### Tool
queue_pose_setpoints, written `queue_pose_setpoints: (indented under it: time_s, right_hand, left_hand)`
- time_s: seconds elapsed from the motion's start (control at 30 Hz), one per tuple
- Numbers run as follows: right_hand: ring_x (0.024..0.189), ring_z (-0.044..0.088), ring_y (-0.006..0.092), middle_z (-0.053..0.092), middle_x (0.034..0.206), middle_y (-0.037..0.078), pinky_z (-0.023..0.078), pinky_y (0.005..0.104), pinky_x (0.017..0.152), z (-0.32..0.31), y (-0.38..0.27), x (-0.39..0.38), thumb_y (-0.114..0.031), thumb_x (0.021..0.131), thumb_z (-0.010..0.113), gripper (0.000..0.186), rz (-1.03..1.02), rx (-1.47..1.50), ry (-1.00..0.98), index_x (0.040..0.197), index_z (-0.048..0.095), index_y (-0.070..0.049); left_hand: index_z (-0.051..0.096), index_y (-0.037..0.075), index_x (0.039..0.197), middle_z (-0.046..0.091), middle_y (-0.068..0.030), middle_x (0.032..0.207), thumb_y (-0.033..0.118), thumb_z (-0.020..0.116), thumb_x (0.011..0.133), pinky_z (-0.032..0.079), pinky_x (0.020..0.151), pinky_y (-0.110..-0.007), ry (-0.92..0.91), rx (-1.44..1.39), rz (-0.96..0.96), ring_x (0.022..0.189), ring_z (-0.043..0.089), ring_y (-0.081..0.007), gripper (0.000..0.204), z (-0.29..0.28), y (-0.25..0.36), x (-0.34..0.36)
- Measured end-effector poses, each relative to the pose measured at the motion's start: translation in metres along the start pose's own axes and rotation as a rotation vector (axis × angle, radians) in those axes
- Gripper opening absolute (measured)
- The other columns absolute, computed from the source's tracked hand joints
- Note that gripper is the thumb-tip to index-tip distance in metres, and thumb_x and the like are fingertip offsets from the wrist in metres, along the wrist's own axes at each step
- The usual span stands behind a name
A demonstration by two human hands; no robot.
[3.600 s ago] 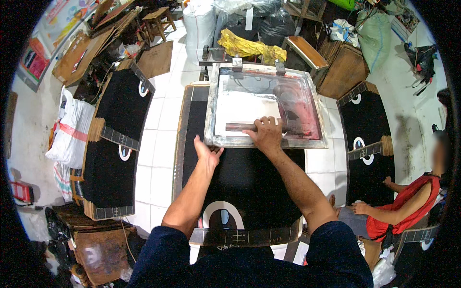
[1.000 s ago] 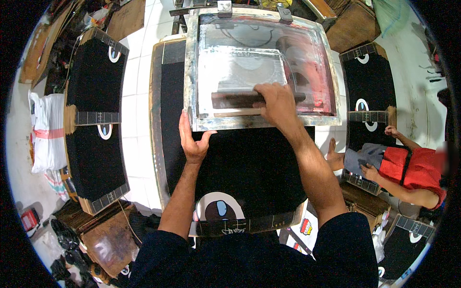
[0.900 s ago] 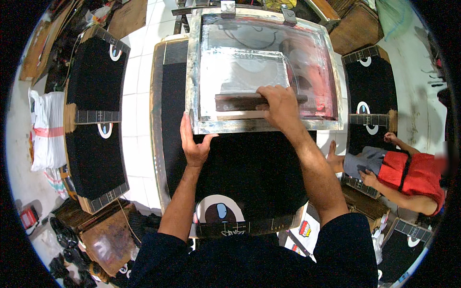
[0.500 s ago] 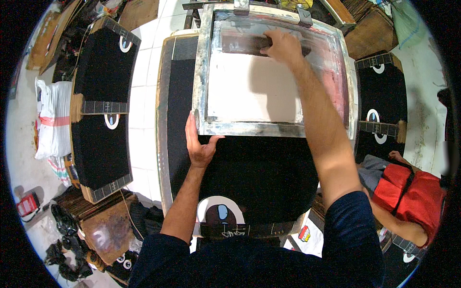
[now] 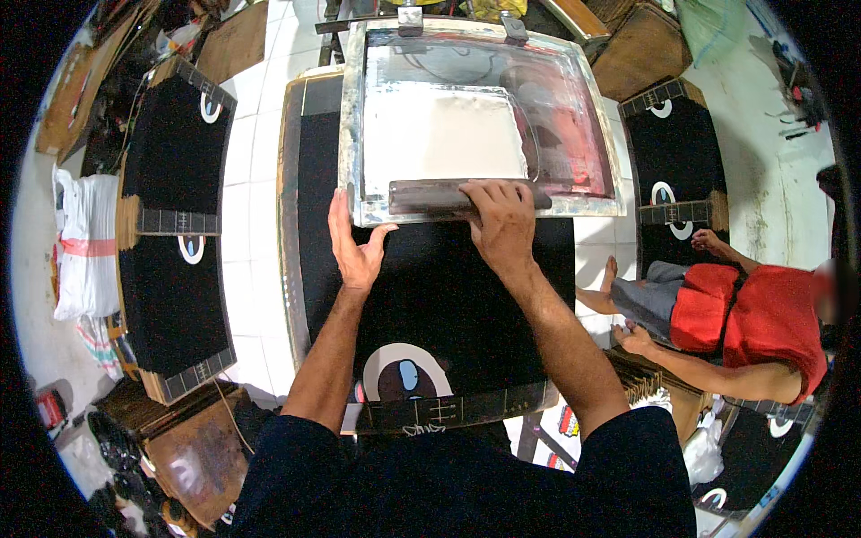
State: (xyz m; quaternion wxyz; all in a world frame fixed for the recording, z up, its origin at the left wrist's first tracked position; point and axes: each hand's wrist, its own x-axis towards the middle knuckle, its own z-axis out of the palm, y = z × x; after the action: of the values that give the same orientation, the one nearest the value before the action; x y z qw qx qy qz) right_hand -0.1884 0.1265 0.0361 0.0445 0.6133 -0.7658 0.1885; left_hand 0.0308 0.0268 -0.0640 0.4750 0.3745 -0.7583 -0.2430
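Observation:
A screen printing frame lies over black fabric on a board in front of me. White ink covers much of its mesh; the right part is stained reddish. My right hand grips a dark squeegee, which lies along the near inner side of the frame. At the frame's near left corner rests my left hand, thumb spread along the front edge and fingers stretched along the left side. A printed eye shape shows on the fabric near me.
Two metal clamps sit at the frame's far edge. Boards with black fabric stand left and right. At the right, a person in red reaches toward the boards. A stack of brown boards is lower left.
The squeegee has come from the far side of the mesh to the near side in my right hand. My left hand stays at the corner. The person in red now shows more fully.

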Motion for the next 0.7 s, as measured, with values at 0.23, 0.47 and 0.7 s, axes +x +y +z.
queue_pose_setpoints:
  time_s: [0.23,0.47,0.7]
  right_hand:
    - [0.081,0.065,0.0293,0.068,0.088,0.009,0.046,0.0452,0.074,-0.096,0.002,0.109,-0.069,0.071,0.082,0.061,-0.187,-0.172,0.507,0.093,0.073,-0.013]
    - [0.094,0.074,0.0371,0.077,0.096,0.019,0.057,0.0452,0.085,-0.199,-0.021,0.202,-0.072,0.075,0.077,0.07,0.009,-0.107,0.435,0.103,0.078,-0.008]
    - [0.108,0.071,0.0368,0.075,0.112,0.021,0.054,0.045,0.093,-0.229,-0.01,0.255,-0.078,0.076,0.071,0.08,0.138,-0.188,0.278,0.117,0.076,-0.009]
  left_hand:
    - [0.029,-0.004,0.158,0.05,-0.0293,0.15,0.012,0.092,0.074,0.041,0.115,-0.044,0.257,-0.123,-0.036,0.135,0.053,-0.0377,0.107,-0.031,0.103,0.122]
    - [0.039,-0.001,0.154,0.062,-0.0242,0.136,0.027,0.092,0.08,0.054,0.095,-0.04,0.201,-0.23,-0.075,0.107,0.067,-0.0268,0.096,-0.096,0.008,0.136]
    - [0.078,0.0,0.1,0.077,-0.0232,0.096,0.043,0.058,0.099,0.057,0.08,-0.048,-0.849,0.698,-0.925,0.089,0.073,-0.0393,0.047,-0.239,-0.222,-0.26]
